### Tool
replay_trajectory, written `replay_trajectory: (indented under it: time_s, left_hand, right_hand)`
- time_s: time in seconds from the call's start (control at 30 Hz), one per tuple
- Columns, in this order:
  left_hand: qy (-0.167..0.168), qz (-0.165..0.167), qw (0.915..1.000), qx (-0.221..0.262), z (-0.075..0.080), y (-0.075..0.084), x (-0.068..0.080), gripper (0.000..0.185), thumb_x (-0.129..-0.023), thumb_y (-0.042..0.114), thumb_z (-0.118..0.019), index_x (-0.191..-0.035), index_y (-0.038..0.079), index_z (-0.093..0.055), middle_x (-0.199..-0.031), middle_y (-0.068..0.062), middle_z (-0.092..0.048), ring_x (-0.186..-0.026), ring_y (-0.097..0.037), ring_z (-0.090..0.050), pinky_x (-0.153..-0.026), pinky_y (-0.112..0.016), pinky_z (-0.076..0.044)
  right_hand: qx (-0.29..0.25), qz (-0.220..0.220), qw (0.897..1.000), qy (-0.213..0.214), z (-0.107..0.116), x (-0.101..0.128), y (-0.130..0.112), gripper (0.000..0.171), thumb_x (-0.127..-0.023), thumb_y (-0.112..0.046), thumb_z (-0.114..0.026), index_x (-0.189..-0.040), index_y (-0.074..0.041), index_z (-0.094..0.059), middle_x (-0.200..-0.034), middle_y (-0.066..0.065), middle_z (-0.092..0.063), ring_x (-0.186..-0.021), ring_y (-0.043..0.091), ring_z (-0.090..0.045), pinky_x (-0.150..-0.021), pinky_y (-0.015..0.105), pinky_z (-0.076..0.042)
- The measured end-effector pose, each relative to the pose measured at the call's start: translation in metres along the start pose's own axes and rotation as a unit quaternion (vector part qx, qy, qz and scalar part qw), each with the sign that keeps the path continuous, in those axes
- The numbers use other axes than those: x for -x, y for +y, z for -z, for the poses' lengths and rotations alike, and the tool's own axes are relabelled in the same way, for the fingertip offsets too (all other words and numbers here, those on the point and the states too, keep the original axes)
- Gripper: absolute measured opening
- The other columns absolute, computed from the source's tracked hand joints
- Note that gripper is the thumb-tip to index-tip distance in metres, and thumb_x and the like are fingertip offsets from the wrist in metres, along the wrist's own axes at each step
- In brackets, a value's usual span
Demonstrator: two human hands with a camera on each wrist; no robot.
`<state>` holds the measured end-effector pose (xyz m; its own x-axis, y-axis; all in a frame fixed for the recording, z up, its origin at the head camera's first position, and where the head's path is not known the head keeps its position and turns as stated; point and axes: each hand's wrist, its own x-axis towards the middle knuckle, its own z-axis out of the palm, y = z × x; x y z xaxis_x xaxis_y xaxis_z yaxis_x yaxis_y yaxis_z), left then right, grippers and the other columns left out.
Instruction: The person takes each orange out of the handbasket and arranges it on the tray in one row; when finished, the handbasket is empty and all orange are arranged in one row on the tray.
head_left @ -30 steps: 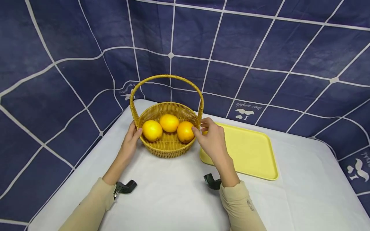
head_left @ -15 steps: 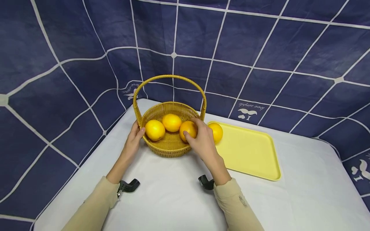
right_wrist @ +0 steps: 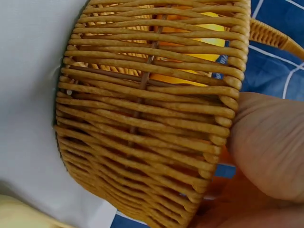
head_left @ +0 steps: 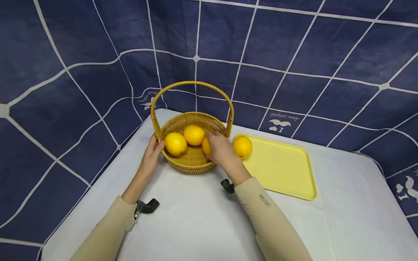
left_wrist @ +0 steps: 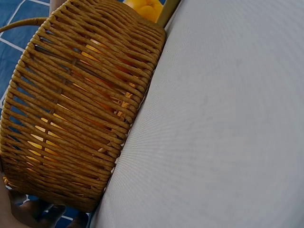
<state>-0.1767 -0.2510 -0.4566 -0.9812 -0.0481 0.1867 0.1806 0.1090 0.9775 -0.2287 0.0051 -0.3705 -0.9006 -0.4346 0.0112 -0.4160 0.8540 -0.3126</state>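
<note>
A woven yellow basket with a hoop handle stands on the white table and holds three oranges. My left hand grips its left wall, thumb on the rim; the fingertips show under the basket's wall in the left wrist view. My right hand reaches over the right rim and closes round the right-hand orange, hiding most of it. The left orange and middle orange lie free. In the right wrist view my palm sits against the basket wall.
A pale yellow tray lies just right of the basket with one orange at its near-left corner. The white tablecloth stretches toward me. A navy grid-patterned cloth hangs behind and to the left.
My right hand moved left from the tray's corner, uncovering an orange on the tray, and went into the basket onto the right-hand orange. The left hand stayed on the basket.
</note>
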Motion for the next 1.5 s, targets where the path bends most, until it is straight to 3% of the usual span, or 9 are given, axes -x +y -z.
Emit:
replay_trajectory:
  time_s: [0.1, 0.23, 0.47, 0.77, 0.87, 1.07, 1.5]
  left_hand:
    - [0.003, 0.002, 1.0, 0.0, -0.001, 0.0, 0.0, 0.064, -0.116, 0.032, -0.039, -0.171, 0.018, -0.01, -0.177, -0.006, -0.014, -0.163, -0.022, -0.012, -0.133, -0.048, -0.01]
    - [0.002, 0.001, 1.0, -0.004, -0.002, 0.0, -0.001, 0.065, -0.116, 0.032, -0.039, -0.171, 0.015, -0.009, -0.177, -0.007, -0.015, -0.163, -0.023, -0.013, -0.133, -0.049, -0.01]
    - [0.0, 0.001, 1.0, -0.003, -0.003, 0.002, -0.004, 0.065, -0.116, 0.031, -0.038, -0.171, 0.016, -0.009, -0.177, -0.006, -0.015, -0.163, -0.022, -0.014, -0.133, -0.049, -0.011]
    - [0.0, 0.004, 1.0, -0.005, -0.004, 0.001, -0.003, 0.064, -0.116, 0.031, -0.039, -0.171, 0.014, -0.01, -0.177, -0.008, -0.016, -0.162, -0.024, -0.016, -0.132, -0.051, -0.013]
    - [-0.001, 0.003, 1.0, -0.006, -0.005, 0.0, -0.003, 0.063, -0.116, 0.031, -0.039, -0.171, 0.016, -0.011, -0.176, -0.009, -0.016, -0.162, -0.025, -0.016, -0.132, -0.052, -0.013]
    - [-0.004, 0.004, 0.9999, -0.009, -0.007, -0.001, -0.004, 0.064, -0.116, 0.032, -0.039, -0.171, 0.017, -0.011, -0.176, -0.008, -0.016, -0.162, -0.025, -0.016, -0.133, -0.051, -0.013]
    - [0.003, 0.003, 0.9996, -0.026, 0.002, 0.002, -0.002, 0.065, -0.116, 0.031, -0.038, -0.171, 0.016, -0.009, -0.176, -0.008, -0.017, -0.162, -0.026, -0.017, -0.132, -0.052, -0.015]
  right_hand:
    - [0.013, 0.009, 1.0, -0.016, 0.0, -0.003, 0.0, 0.093, -0.074, -0.02, -0.099, -0.152, -0.006, -0.052, -0.141, 0.022, -0.061, -0.121, 0.041, -0.064, -0.105, 0.052, -0.055]
    - [0.005, 0.014, 1.0, 0.003, -0.001, -0.001, 0.003, 0.094, -0.072, -0.028, -0.1, -0.151, -0.005, -0.053, -0.141, 0.021, -0.062, -0.123, 0.04, -0.064, -0.105, 0.052, -0.055]
    - [-0.071, 0.033, 0.995, 0.059, 0.006, 0.014, 0.006, 0.087, -0.074, -0.033, -0.094, -0.148, -0.007, -0.054, -0.134, 0.016, -0.066, -0.113, 0.033, -0.065, -0.098, 0.047, -0.058]
    - [-0.155, 0.064, 0.977, 0.129, 0.023, 0.056, 0.014, 0.08, -0.077, -0.038, -0.09, -0.146, -0.017, -0.056, -0.137, 0.003, -0.065, -0.116, 0.025, -0.063, -0.095, 0.047, -0.057]
    - [-0.161, 0.059, 0.974, 0.147, 0.031, 0.069, 0.023, 0.08, -0.077, -0.04, -0.09, -0.146, -0.019, -0.057, -0.136, 0.002, -0.066, -0.115, 0.025, -0.063, -0.097, 0.048, -0.056]
    - [-0.177, 0.028, 0.966, 0.189, 0.046, 0.083, 0.053, 0.082, -0.077, -0.036, -0.092, -0.147, -0.013, -0.057, -0.135, 0.006, -0.068, -0.111, 0.027, -0.067, -0.092, 0.048, -0.06]
    - [-0.155, -0.055, 0.96, 0.228, 0.062, 0.081, 0.101, 0.078, -0.079, -0.028, -0.088, -0.147, -0.008, -0.056, -0.138, 0.016, -0.066, -0.109, 0.041, -0.063, -0.093, 0.058, -0.054]
